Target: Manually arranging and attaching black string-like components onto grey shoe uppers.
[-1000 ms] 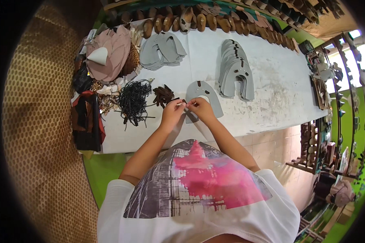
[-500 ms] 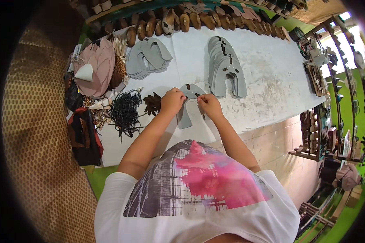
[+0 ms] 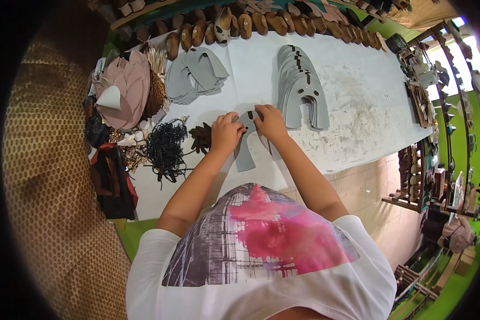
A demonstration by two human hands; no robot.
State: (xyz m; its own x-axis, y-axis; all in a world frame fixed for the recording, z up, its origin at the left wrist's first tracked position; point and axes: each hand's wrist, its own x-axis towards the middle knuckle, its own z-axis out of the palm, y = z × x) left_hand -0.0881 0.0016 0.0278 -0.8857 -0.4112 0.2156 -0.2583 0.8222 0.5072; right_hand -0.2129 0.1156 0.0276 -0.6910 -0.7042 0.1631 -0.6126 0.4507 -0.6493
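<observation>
A grey U-shaped shoe upper (image 3: 245,156) lies on the white tabletop in front of me, its curved end away from me and a dark brown strip at the top. My left hand (image 3: 226,133) grips its left side, fingers bent over the edge. My right hand (image 3: 271,124) has its fingers at the upper right edge and its thumb on the piece, partly hiding it. Left of my left hand sits a small heap of dark brown strips (image 3: 200,137). To the right stands an overlapping row of grey uppers (image 3: 292,104) with brown strips and small dark tabs.
Plain grey uppers (image 3: 181,82) are stacked at the back left. Black beaded strands (image 3: 166,148) and pink cut pieces (image 3: 128,88) crowd the left side. Brown shoe lasts (image 3: 245,25) line the far edge. A wooden rack (image 3: 410,176) stands to the right.
My right hand has moved up along the upper from its right inner side toward the top. My left fingers have shifted slightly upward on the left side.
</observation>
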